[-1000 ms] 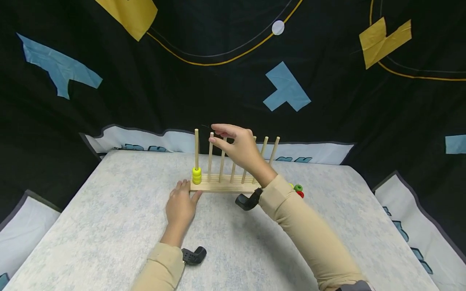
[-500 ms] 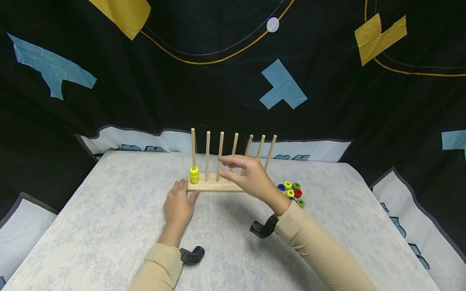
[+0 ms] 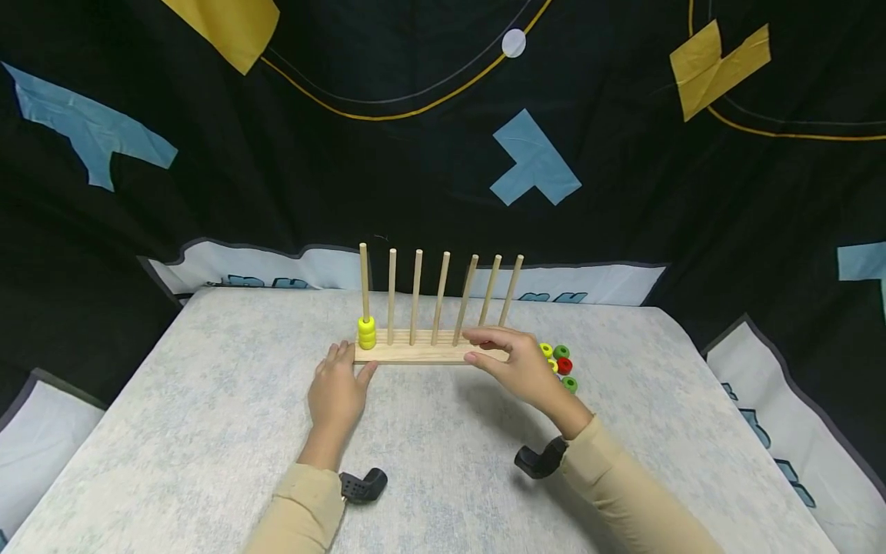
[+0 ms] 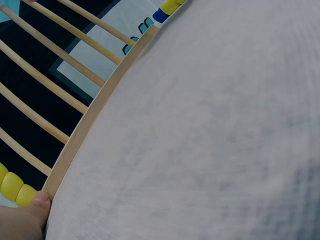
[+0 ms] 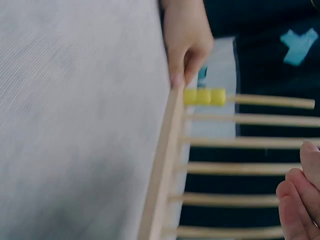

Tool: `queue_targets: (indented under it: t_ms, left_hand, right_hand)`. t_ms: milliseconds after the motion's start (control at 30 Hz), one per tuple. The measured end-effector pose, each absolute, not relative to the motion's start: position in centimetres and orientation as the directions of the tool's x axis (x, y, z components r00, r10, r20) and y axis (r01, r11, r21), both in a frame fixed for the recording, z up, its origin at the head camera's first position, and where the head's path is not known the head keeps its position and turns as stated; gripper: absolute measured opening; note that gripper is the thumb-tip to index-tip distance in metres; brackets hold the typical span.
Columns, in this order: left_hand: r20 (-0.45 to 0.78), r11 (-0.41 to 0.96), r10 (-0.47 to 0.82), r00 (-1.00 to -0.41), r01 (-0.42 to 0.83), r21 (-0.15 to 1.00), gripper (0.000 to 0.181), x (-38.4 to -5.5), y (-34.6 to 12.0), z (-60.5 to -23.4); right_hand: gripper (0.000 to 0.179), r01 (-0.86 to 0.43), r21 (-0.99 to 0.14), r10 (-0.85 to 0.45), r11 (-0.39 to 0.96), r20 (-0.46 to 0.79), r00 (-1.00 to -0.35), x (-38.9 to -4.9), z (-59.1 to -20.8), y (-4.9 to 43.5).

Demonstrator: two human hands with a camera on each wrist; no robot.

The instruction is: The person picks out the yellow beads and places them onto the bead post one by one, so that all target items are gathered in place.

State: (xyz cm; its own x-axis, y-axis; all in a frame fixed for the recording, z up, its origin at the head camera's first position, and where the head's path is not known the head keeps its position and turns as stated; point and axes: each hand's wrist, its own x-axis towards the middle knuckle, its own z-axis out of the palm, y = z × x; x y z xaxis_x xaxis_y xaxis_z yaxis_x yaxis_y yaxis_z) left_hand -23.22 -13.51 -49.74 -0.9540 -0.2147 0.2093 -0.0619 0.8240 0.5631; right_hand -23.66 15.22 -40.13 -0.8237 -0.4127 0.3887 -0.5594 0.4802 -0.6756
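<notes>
A wooden peg stand (image 3: 415, 354) with a row of several upright pegs is on the table. Its leftmost peg carries three stacked yellow beads (image 3: 367, 333). My left hand (image 3: 337, 392) grips the stand's left end, thumb on the front edge and fingers behind; the right wrist view shows this hold from the other side. My right hand (image 3: 522, 365) hovers before the right end of the stand, fingers and thumb loosely curved and apart, nothing between them. It hides the bases of the rightmost pegs.
Loose yellow, green and red beads (image 3: 564, 366) lie on the table just beyond my right hand, some hidden by it. A blue bead (image 4: 160, 16) shows past the stand's far end in the left wrist view. Behind the table (image 3: 208, 400) hangs a dark patterned cloth (image 3: 415, 177).
My right hand has come down from above the left pegs and moved right toward the loose beads. My left hand keeps its hold on the stand. The view has shifted slightly.
</notes>
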Motion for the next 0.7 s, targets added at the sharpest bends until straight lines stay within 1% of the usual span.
queue_targets:
  t_ms: [167,333,533,700]
  left_hand:
    - [0.208,0.825,-0.214,-0.954,-0.063,0.562,0.064,-23.2,-13.5,-49.7]
    - [0.208,0.827,-0.210,-0.955,-0.060,0.559,0.065,-23.3,-13.6,-49.8]
    - [0.216,0.831,-0.212,-0.953,-0.060,0.553,0.066,-23.2,-13.5,-49.8]
    - [0.224,0.832,-0.219,-0.950,-0.062,0.551,0.066,-23.2,-13.4,-49.8]
  right_hand:
    - [0.032,-0.468,-0.704,-0.326,0.534,0.339,-0.882,-24.4,-41.4,18.5]
    - [0.032,-0.361,-0.707,-0.233,0.608,0.276,-0.933,-25.9,-42.7,22.1]
    - [0.038,-0.236,-0.672,-0.145,0.702,0.189,-0.971,-27.8,-44.1,25.5]
    - [0.044,-0.143,-0.641,-0.119,0.754,0.081,-0.990,-28.9,-44.8,26.7]
